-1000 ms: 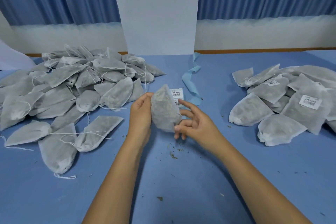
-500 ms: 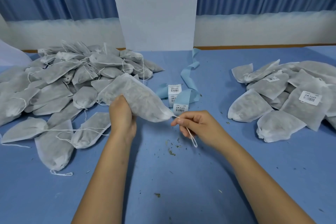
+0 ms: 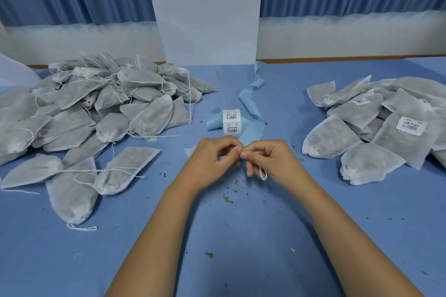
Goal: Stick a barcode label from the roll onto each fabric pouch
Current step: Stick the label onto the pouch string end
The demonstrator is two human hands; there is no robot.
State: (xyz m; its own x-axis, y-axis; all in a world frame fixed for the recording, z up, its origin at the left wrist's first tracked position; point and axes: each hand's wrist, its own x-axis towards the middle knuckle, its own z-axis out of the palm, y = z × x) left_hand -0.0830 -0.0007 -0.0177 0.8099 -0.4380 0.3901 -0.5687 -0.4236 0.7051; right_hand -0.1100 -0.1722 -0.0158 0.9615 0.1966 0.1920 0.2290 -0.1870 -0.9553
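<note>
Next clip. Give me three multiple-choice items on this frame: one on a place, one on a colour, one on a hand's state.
1. Where is the label roll?
A. between the left pile and the right pile of pouches
B. on the right pile
C. hidden from view

2. What colour is the backing strip trailing from the roll?
A. yellow
B. light blue
C. red

3. What is the right hand doing?
A. lying flat and open
B. pinching a white drawstring
C. holding the roll

Key: 1 A, it stands on the table between the piles; 2 B, the strip is pale blue; 3 B, a cord loop hangs below its curled fingers while the left hand grips the pouch.
</note>
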